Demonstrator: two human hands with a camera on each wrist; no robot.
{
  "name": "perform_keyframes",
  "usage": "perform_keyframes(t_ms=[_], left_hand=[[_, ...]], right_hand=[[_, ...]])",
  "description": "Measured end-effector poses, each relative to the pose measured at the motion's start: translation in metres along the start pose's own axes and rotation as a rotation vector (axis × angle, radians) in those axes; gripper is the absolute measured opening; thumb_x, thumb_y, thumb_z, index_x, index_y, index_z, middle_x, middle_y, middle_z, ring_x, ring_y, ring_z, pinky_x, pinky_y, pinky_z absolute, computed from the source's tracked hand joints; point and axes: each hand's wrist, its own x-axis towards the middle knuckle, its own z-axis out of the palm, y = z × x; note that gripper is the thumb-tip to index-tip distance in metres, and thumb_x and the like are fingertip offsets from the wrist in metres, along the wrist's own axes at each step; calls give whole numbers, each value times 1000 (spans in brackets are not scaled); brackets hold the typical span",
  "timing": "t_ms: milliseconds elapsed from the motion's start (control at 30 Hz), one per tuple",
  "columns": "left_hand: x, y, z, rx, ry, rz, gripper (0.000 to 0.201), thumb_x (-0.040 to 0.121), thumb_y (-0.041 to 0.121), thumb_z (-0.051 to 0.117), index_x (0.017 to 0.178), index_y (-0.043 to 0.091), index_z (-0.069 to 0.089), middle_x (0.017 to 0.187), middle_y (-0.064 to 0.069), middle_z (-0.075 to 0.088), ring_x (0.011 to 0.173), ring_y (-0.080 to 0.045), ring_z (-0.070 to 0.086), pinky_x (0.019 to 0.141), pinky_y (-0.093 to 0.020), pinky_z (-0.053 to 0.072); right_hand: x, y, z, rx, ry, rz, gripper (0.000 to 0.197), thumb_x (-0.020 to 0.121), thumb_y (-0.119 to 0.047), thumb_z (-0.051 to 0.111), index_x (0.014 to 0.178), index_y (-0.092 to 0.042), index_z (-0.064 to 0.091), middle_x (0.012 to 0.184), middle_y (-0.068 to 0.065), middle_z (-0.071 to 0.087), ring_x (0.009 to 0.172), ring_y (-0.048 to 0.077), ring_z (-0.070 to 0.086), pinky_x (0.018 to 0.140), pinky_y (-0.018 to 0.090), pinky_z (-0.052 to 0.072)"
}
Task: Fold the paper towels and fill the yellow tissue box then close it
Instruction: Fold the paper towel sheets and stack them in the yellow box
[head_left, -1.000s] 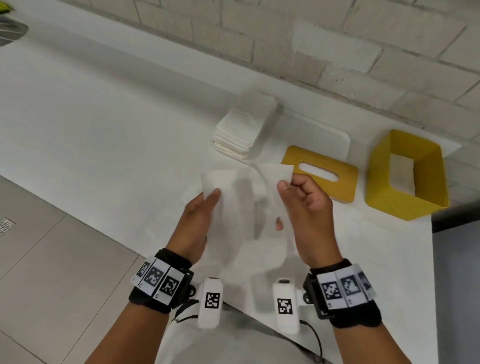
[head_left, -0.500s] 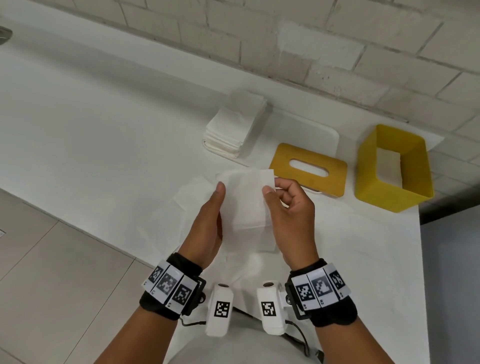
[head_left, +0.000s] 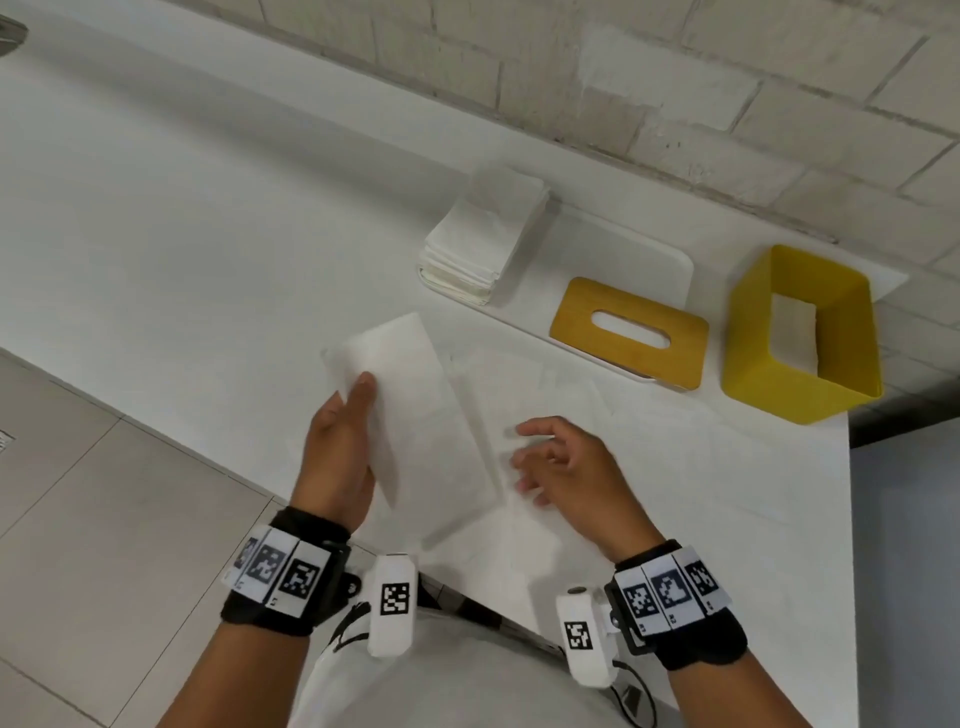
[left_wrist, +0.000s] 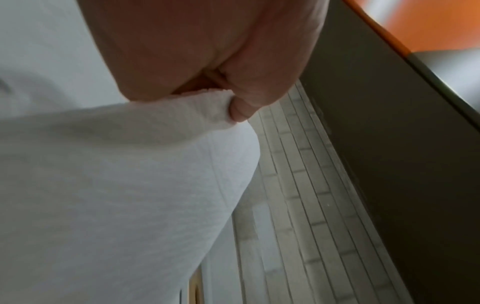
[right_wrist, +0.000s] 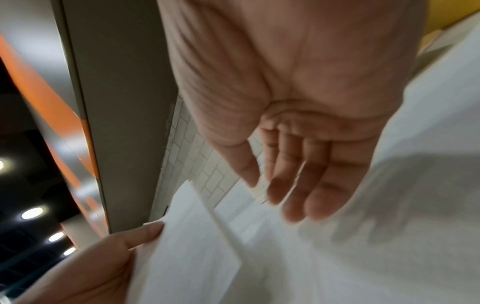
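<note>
The left hand (head_left: 340, 452) pinches a folded white paper towel (head_left: 415, 410), a long strip running from the counter's (head_left: 182, 234) front edge toward the wall; the right hand's (head_left: 566, 467) fingers (right_wrist: 319, 185) hang relaxed, holding nothing.

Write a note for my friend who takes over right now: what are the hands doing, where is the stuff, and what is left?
Left hand: holds a folded towel above the table.
Right hand: open, holds nothing, hovers over flat towels on the table.
Stack of folded towels: at the back, left of the lid.
Box: far right, open, with something white inside.
Lid: off, lies between stack and box.
Done: one towel folded, a stack ready.
Left: fold the flat towels, fill the box, put the lid on.
</note>
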Motion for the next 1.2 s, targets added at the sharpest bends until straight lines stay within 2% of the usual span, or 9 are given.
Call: perform_keyframes(t_ms=[67,133,267,433,567,667,800,1100,1200], left_hand=[[5,5,-14,-17,47,2,26,105,31,53,120,15,67,107,-3,79,102,-23,73,86,-41,57],[8,7,-23,-11,65,16,28,106,31,52,123,15,66,110,-3,78,100,-20,75,81,-38,57],[8,7,-28,42,64,38,28,107,32,49,124,17,65,112,-2,78,101,-19,74,80,-37,57],[3,3,-23,91,63,23,25,107,32,50,114,18,69,110,-4,78,103,-24,73,81,-39,57],[0,1,-23,96,71,21,25,106,33,50,111,19,70,110,-5,78,106,-27,72,90,-45,57],[-4,0,-23,111,70,25,24,107,33,50,109,20,70,107,-2,79,105,-26,72,92,-47,56],[-5,-3,-18,136,56,25,23,106,33,50,107,21,71,104,-1,79,103,-25,72,90,-45,57],[-9,-6,-6,172,-10,46,26,106,33,50,105,19,71,101,-1,79,99,-22,72,79,-37,57],[-7,-6,-6,184,-7,58,28,106,33,51,107,15,73,103,-5,79,102,-27,72,84,-39,56]], right_hand=[[18,8,-9,-98,186,24,18,90,-22,71,107,-28,68,89,-4,74,84,15,72,87,45,59],[37,7,-12,-195,281,38,25,90,-27,71,114,-23,65,97,-4,72,96,17,69,93,34,53],[72,-3,2,-341,254,11,47,91,-36,71,132,-18,57,122,2,64,116,22,60,94,27,41],[99,-9,17,-497,266,86,65,88,-37,75,142,-19,44,141,11,47,128,30,50,98,37,45],[88,-5,10,-589,252,-13,61,88,-42,71,140,-23,45,137,9,53,127,30,50,103,42,45],[67,0,6,-849,190,-43,66,86,-56,67,140,-25,44,135,8,50,125,31,46,97,44,47],[54,7,15,-937,216,-28,63,84,-62,65,129,-20,51,129,7,50,121,28,46,92,45,50],[48,4,19,-842,278,-44,17,94,-29,50,93,-13,57,110,9,57,109,29,51,84,39,48],[48,7,3,-617,301,-66,21,91,-27,58,76,-14,54,90,4,65,91,25,59,70,30,44]])
